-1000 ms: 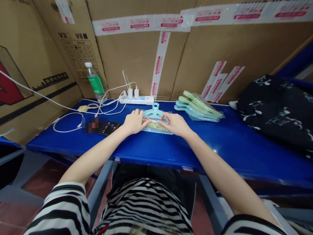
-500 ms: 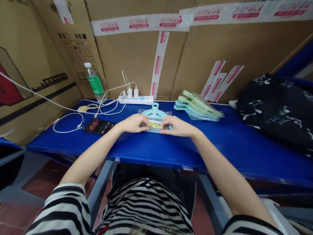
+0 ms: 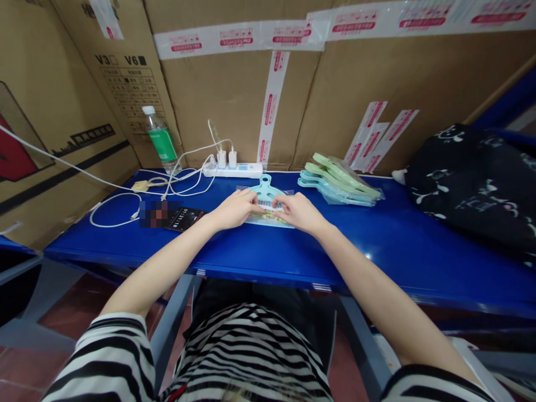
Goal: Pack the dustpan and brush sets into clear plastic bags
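In front of me on the blue table lies a light-blue dustpan-and-brush set (image 3: 265, 181), its looped handle pointing away, inside a clear plastic bag (image 3: 271, 223). Grey bristles and a strip of yellow-green label show between my hands. My left hand (image 3: 238, 209) has its fingers bent together on the bag's left part. From the right, my right hand (image 3: 298, 212) pinches the bag near the label. Both sets of fingertips come close together over the bristles. The fingers hide part of the label and the lower edge of the set.
Several bagged green and blue sets (image 3: 341, 181) are piled at the back right. A dark patterned cloth bag (image 3: 473, 190) sits far right. Leftward are a phone (image 3: 184, 219), white cables, a power strip (image 3: 234, 170) and a water bottle (image 3: 161, 142). Cardboard (image 3: 234, 95) walls the back.
Both hands have moved inward along the bag, fingertips nearer each other and slightly farther up over the label. The bagged set stays in place.
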Available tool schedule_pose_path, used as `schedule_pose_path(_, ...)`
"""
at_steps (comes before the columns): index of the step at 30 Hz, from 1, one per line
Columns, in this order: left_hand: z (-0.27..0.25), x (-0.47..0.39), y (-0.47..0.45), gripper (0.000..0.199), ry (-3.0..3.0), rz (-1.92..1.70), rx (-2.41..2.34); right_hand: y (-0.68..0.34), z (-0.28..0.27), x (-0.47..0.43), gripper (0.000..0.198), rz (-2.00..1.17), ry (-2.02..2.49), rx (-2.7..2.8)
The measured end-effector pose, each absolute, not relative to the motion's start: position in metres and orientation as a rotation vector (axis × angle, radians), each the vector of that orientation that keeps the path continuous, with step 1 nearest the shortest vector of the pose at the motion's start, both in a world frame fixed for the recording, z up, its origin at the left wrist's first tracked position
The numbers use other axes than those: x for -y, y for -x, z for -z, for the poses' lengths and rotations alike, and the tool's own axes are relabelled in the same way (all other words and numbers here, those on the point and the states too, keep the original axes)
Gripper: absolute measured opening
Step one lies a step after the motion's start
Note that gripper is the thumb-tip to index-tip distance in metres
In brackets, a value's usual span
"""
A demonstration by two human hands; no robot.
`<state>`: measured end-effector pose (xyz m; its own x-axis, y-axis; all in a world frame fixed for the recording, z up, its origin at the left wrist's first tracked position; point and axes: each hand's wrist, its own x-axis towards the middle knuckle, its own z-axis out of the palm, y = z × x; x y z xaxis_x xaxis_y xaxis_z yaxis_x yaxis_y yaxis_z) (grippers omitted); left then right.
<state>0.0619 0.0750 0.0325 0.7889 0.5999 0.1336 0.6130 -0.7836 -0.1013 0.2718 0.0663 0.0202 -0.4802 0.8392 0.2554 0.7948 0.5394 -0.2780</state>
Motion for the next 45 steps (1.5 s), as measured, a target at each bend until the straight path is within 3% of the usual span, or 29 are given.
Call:
schedule_pose_path(9,-0.03,-0.074,-0.062,0.045,2.8,-0.014,0.925,-0.276,-0.027,-0.06,0.038,0.175,1.148,2.779)
schedule_pose_path(36,-0.051,-0.064,-0.038,0.046,2.523,-0.138,1.289,-0.317,-0.036,-0.055,0.046,0.184,1.161,2.874)
schedule_pose_path(45,-0.028,-0.06,-0.048,0.028,2.499,-0.127,0.79,-0.315,-0.028,-0.049,0.046,0.26,1.177,2.854)
